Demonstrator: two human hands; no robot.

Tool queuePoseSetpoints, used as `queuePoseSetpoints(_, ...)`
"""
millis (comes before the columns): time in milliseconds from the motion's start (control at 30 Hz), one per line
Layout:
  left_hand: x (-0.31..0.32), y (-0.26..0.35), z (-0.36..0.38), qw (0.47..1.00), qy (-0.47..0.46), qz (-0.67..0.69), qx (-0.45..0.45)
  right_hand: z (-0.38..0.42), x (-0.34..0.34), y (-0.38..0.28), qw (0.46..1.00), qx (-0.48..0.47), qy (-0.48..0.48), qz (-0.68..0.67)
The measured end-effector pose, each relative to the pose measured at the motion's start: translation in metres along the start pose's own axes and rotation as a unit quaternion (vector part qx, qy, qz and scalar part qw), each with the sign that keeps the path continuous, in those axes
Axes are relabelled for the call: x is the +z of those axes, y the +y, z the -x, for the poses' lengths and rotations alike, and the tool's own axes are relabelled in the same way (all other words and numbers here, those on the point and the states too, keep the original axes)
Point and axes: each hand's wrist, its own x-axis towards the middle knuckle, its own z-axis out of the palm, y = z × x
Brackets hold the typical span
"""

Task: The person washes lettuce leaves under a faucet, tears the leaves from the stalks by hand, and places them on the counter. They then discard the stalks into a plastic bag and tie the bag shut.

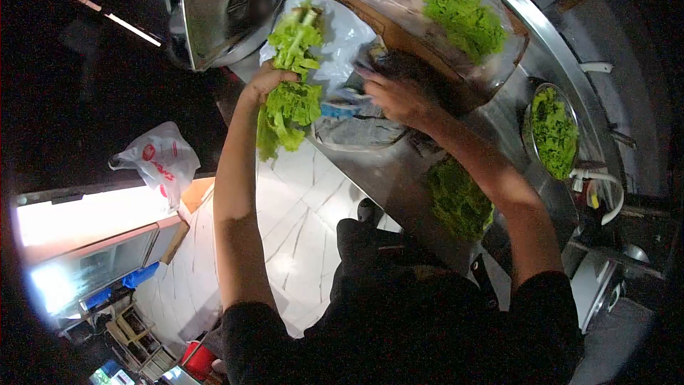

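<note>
My left hand (pixel 269 83) is wrapped round a bunch of green leaf lettuce (pixel 292 110), its pale stems pointing up and its leaves hanging over the counter's edge. Behind the bunch lies a crumpled white plastic bag (pixel 345 39). My right hand (pixel 399 98) is over the counter, to the right of that bag, fingers pointing left and smeared by motion; I cannot tell whether they hold anything. Just below it are a grey, crumpled bundle (pixel 360 132) and a bit of blue. More loose lettuce (pixel 459 196) lies beneath my right forearm.
A plastic-lined cardboard box (pixel 377 18) with a lettuce head (pixel 467 25) on it stands at the back. At right is a metal bowl (pixel 528 132) of lettuce pieces. Steel pans (pixel 231 11) stand at back left. A white carrier bag (pixel 167 157) hangs left, beyond the counter.
</note>
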Motion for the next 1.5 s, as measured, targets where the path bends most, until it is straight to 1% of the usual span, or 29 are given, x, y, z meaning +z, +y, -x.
queuePoseSetpoints(100, 0.007, -0.023, -0.03, 0.996, -0.004, -0.084, -0.024, 0.077, -0.043, -0.012, 0.971, 0.198, -0.093, 0.091)
queuePoseSetpoints(200, 0.019, -0.017, -0.026, 0.982, 0.021, -0.186, 0.007, 0.126, -0.066, -0.02, 0.951, 0.276, -0.025, 0.139)
queuePoseSetpoints(333, 0.039, 0.012, -0.002, 0.989, 0.069, -0.132, -0.025, 0.113, -0.054, -0.029, 0.958, 0.25, -0.085, 0.115)
queuePoseSetpoints(400, 0.053, 0.025, 0.009, 0.984, 0.071, -0.161, -0.013, 0.096, -0.045, -0.029, 0.959, 0.26, 0.06, 0.096)
queuePoseSetpoints(533, 0.086, 0.026, 0.014, 0.999, 0.019, -0.033, -0.007, 0.103, 0.03, 0.021, 0.94, 0.301, 0.13, 0.095)
queuePoseSetpoints(600, 0.101, 0.005, 0.001, 0.998, -0.006, 0.031, 0.049, 0.111, 0.024, 0.041, 0.892, 0.446, -0.014, -0.075)
queuePoseSetpoints(633, 0.107, 0.004, 0.001, 0.998, -0.011, 0.031, 0.052, 0.112, 0.006, 0.026, 0.89, 0.449, -0.011, -0.071)
queuePoseSetpoints(700, 0.119, 0.007, 0.004, 0.995, 0.041, -0.06, 0.07, 0.102, -0.053, -0.029, 0.913, 0.355, 0.189, 0.062)
queuePoseSetpoints(733, 0.13, 0.007, 0.002, 0.989, 0.063, -0.104, 0.08, 0.106, -0.068, -0.037, 0.909, 0.364, 0.193, 0.069)
queuePoseSetpoints(767, 0.112, -0.062, -0.067, 0.969, 0.126, -0.196, 0.08, 0.114, -0.081, -0.042, 0.886, 0.395, 0.239, -0.046)
queuePoseSetpoints(800, 0.13, -0.043, -0.052, 0.97, 0.11, -0.198, 0.09, 0.121, -0.095, -0.05, 0.848, 0.418, 0.285, -0.159)
queuePoseSetpoints(867, 0.157, 0.017, 0.026, 0.811, 0.335, -0.422, 0.226, 0.136, -0.117, -0.069, 0.857, 0.36, 0.342, -0.141)
queuePoseSetpoints(933, 0.172, 0.033, 0.061, 0.937, 0.045, -0.182, 0.293, 0.151, -0.125, -0.075, 0.805, 0.332, 0.395, -0.292)
queuePoseSetpoints(967, 0.199, 0.064, 0.106, 0.952, -0.068, -0.119, 0.273, 0.165, -0.118, -0.071, 0.833, 0.256, 0.429, -0.236)
queuePoseSetpoints(1000, 0.233, 0.091, 0.15, 0.951, -0.18, -0.055, 0.245, 0.169, -0.125, -0.082, 0.83, 0.262, 0.438, -0.227)
queuePoseSetpoints(1033, 0.254, 0.084, 0.161, 0.947, -0.195, -0.057, 0.249, 0.169, -0.138, -0.102, 0.779, 0.3, 0.407, -0.371)
queuePoseSetpoints(1067, 0.276, 0.073, 0.166, 0.948, -0.231, 0.109, 0.189, 0.17, -0.151, -0.123, 0.708, 0.327, 0.37, -0.505)
queuePoseSetpoints(1100, 0.297, 0.067, 0.173, 0.918, -0.268, 0.27, 0.115, 0.172, -0.169, -0.145, 0.722, 0.289, 0.33, -0.535)
queuePoseSetpoints(1133, 0.303, 0.071, 0.177, 0.908, -0.305, 0.265, 0.11, 0.178, -0.181, -0.164, 0.732, 0.255, 0.296, -0.558)
queuePoseSetpoints(1167, 0.299, 0.079, 0.173, 0.971, -0.209, 0.044, 0.109, 0.195, -0.147, -0.159, 0.8, 0.251, 0.36, -0.409)
queuePoseSetpoints(1200, 0.304, 0.082, 0.171, 0.971, -0.103, -0.179, 0.122, 0.217, -0.108, -0.149, 0.845, 0.251, 0.405, -0.244)
queuePoseSetpoints(1233, 0.319, 0.078, 0.179, 0.94, -0.122, -0.01, 0.319, 0.231, -0.097, -0.149, 0.819, 0.261, 0.398, -0.321)
queuePoseSetpoints(1267, 0.338, 0.081, 0.189, 0.928, -0.09, -0.049, 0.359, 0.253, -0.093, -0.155, 0.787, 0.262, 0.392, -0.399)
queuePoseSetpoints(1300, 0.36, 0.09, 0.21, 0.92, -0.12, 0.034, 0.373, 0.28, -0.099, -0.171, 0.776, 0.283, 0.416, -0.382)
queuePoseSetpoints(1333, 0.378, 0.082, 0.213, 0.895, -0.127, 0.002, 0.427, 0.296, -0.112, -0.191, 0.616, 0.197, 0.426, -0.633)
queuePoseSetpoints(1367, 0.4, 0.081, 0.225, 0.927, -0.131, 0.069, 0.344, 0.31, -0.126, -0.209, 0.406, 0.074, 0.394, -0.821)
queuePoseSetpoints(1400, 0.421, 0.083, 0.242, 0.949, -0.125, 0.131, 0.258, 0.322, -0.14, -0.232, 0.407, 0.07, 0.41, -0.814)
queuePoseSetpoints(1433, 0.448, 0.08, 0.268, 0.947, -0.141, 0.127, 0.259, 0.337, -0.152, -0.258, 0.441, 0.105, 0.503, -0.736)
queuePoseSetpoints(1500, 0.508, 0.075, 0.325, 0.905, -0.336, 0.184, 0.182, 0.375, -0.157, -0.278, 0.46, 0.137, 0.599, -0.641)
